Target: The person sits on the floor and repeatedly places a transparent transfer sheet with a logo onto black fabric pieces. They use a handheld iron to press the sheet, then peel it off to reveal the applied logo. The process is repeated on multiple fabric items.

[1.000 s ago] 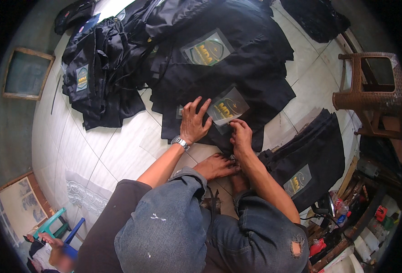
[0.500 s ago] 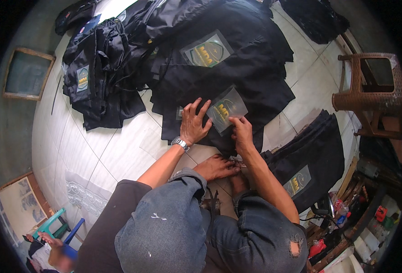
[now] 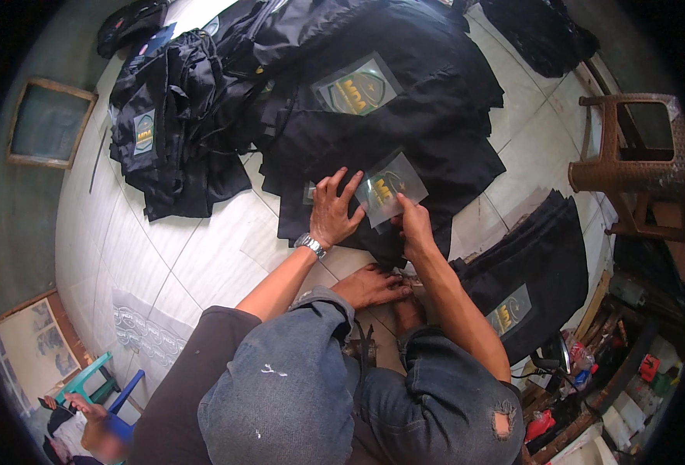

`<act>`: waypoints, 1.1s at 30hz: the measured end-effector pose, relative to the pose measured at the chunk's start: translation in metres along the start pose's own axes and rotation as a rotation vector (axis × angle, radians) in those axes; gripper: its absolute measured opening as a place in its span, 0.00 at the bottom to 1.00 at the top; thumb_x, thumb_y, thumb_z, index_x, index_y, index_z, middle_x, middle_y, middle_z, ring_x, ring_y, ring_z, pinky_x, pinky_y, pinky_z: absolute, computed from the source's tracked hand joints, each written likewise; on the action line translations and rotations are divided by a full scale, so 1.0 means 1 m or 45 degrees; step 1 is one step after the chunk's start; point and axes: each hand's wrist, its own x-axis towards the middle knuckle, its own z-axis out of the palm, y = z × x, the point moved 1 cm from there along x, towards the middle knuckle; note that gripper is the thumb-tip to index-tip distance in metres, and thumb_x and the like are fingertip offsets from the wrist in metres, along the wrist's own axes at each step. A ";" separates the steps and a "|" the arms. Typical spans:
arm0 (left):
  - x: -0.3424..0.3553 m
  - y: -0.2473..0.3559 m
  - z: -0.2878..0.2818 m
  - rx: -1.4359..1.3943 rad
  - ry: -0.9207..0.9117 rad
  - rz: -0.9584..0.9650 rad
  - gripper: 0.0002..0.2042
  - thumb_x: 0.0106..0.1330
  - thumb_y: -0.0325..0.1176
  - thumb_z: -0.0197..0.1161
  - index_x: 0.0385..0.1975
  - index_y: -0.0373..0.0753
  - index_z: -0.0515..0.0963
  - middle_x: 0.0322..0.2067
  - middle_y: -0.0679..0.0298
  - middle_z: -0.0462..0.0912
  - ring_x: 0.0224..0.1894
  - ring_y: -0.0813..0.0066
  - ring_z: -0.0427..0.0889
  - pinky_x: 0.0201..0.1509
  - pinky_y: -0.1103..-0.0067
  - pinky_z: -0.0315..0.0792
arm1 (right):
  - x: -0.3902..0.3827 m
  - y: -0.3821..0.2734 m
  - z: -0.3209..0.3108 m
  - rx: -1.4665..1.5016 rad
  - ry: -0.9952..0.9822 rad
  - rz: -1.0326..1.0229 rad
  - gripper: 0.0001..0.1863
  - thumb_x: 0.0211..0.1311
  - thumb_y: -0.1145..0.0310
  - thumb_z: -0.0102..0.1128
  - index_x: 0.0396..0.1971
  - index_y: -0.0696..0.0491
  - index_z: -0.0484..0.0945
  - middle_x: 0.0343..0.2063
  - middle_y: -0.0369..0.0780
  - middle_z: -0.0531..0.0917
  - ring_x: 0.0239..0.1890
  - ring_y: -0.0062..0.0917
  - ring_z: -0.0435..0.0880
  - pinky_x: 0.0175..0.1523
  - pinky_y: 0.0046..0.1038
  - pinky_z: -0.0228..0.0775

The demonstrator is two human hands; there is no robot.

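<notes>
My right hand [image 3: 415, 225] pinches the lower right edge of a transparent transfer film [image 3: 395, 184] printed with a green and yellow emblem. Beneath it lies a stack of black fabric pieces [image 3: 451, 167] on the tiled floor. My left hand [image 3: 333, 208], with a metal watch [image 3: 310, 246] on the wrist, rests on the cloth with fingers spread. Its thumb is close to the film's left edge; whether they touch, I cannot tell. Farther up, a second transfer film [image 3: 356, 87] lies flat on black cloth.
Black garments [image 3: 195, 170] are heaped at the left. More black pieces [image 3: 551, 263] bearing an emblem film lie at the right, near a brown plastic stool [image 3: 629, 174]. Clutter [image 3: 613, 387] fills the lower right. A printed sheet [image 3: 145, 333] lies on the floor at left.
The film in my right hand has turned slightly and its right side sits a little farther right. My right fingers have shifted slightly along its edge. My left hand stays nearly in place.
</notes>
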 end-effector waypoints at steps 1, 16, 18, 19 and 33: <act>-0.001 0.000 0.000 -0.012 -0.025 -0.015 0.36 0.60 0.43 0.69 0.72 0.53 0.67 0.68 0.58 0.64 0.63 0.53 0.63 0.68 0.59 0.61 | -0.002 -0.002 0.001 0.019 0.022 0.010 0.24 0.70 0.53 0.60 0.44 0.63 0.83 0.33 0.39 0.84 0.32 0.23 0.77 0.41 0.29 0.67; -0.001 -0.001 0.000 -0.041 -0.058 -0.034 0.39 0.57 0.41 0.70 0.72 0.53 0.67 0.68 0.57 0.63 0.65 0.53 0.62 0.71 0.58 0.60 | 0.005 0.012 -0.001 0.271 -0.228 0.405 0.15 0.68 0.56 0.62 0.43 0.52 0.82 0.30 0.32 0.83 0.30 0.19 0.77 0.37 0.28 0.60; -0.001 0.000 0.000 -0.040 -0.063 -0.037 0.38 0.57 0.42 0.70 0.72 0.53 0.67 0.68 0.57 0.63 0.65 0.52 0.62 0.71 0.59 0.60 | 0.004 0.014 0.002 0.331 -0.284 0.447 0.11 0.68 0.57 0.61 0.43 0.47 0.81 0.30 0.30 0.83 0.30 0.18 0.77 0.37 0.27 0.60; -0.001 0.000 -0.002 -0.043 -0.066 -0.039 0.38 0.58 0.42 0.70 0.72 0.53 0.67 0.68 0.57 0.63 0.65 0.52 0.62 0.71 0.59 0.60 | 0.004 0.015 0.003 0.360 -0.312 0.468 0.10 0.68 0.57 0.61 0.43 0.45 0.80 0.30 0.29 0.83 0.29 0.17 0.77 0.38 0.26 0.61; -0.002 -0.003 0.004 -0.091 0.074 -0.003 0.45 0.59 0.47 0.74 0.75 0.42 0.57 0.68 0.55 0.64 0.64 0.52 0.65 0.68 0.59 0.62 | 0.007 0.015 0.003 0.905 -0.473 0.472 0.13 0.69 0.60 0.54 0.38 0.53 0.82 0.29 0.33 0.84 0.29 0.20 0.76 0.40 0.27 0.67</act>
